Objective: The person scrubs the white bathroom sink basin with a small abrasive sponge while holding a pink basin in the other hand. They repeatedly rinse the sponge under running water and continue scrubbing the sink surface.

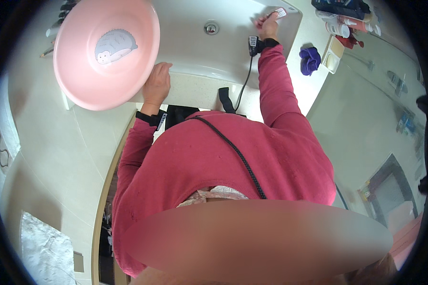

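My left hand (pixel 157 83) is at the front edge of the white sink (pixel 189 46), against the lower right rim of a pink plastic basin (pixel 128 82). The basin bears a grey hedgehog picture on its bottom. Whether my fingers grip the rim cannot be told. My right hand (pixel 269 26) is over the right side of the sink, its fingers partly curled. At its fingertips is a small white object (pixel 281 13) with red edges and writing; whether I hold it is unclear. A metal drain (pixel 211 27) lies between my hands.
On the right counter lie a crumpled purple cloth (pixel 310 60) and a soap dish (pixel 333 53) with soap. Bottles (pixel 337 29) and a dark box (pixel 339 8) stand behind them. A glass panel (pixel 363 107) is to the right. A black cable (pixel 245 82) runs from my right wrist.
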A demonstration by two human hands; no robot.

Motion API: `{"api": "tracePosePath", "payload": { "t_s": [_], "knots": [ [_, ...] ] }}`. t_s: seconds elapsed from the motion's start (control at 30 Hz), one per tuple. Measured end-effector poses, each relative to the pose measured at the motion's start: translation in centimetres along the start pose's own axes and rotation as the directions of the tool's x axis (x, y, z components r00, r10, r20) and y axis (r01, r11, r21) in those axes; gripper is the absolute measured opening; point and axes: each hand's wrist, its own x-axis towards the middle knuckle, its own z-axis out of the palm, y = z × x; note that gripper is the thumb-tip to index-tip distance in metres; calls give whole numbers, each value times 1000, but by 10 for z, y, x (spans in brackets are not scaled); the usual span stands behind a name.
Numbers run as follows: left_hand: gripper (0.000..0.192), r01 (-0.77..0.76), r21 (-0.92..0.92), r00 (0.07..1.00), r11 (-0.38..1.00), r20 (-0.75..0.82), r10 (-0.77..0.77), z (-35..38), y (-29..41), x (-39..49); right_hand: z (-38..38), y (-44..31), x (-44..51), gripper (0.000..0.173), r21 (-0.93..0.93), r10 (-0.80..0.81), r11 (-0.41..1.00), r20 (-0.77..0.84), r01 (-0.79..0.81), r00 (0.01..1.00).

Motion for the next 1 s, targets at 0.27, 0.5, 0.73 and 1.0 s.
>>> {"api": "tracePosePath", "payload": {
  "t_s": [0.27, 0.5, 0.73, 1.0],
  "knots": [
    [27, 6, -16, 998, 1000, 59, -5, 1, -4, -1, 64, 6, 16, 57, 409, 17, 911, 88, -52, 996],
    [26, -35, -4, 998, 999, 58, 35, 0, -4, 1, 100, 6, -5, 70, -171, -685, 693, -459, 700, 565],
    [27, -67, -23, 995, 997, 69, 68, -2, -3, 2, 106, 7, -22, 69, -379, -484, 862, -418, 337, 769],
    [28, -83, -45, 992, 996, 93, 87, -3, -4, 5, 159, 11, -56, 66, 274, -360, 841, -358, 466, 861]
  ]
}}
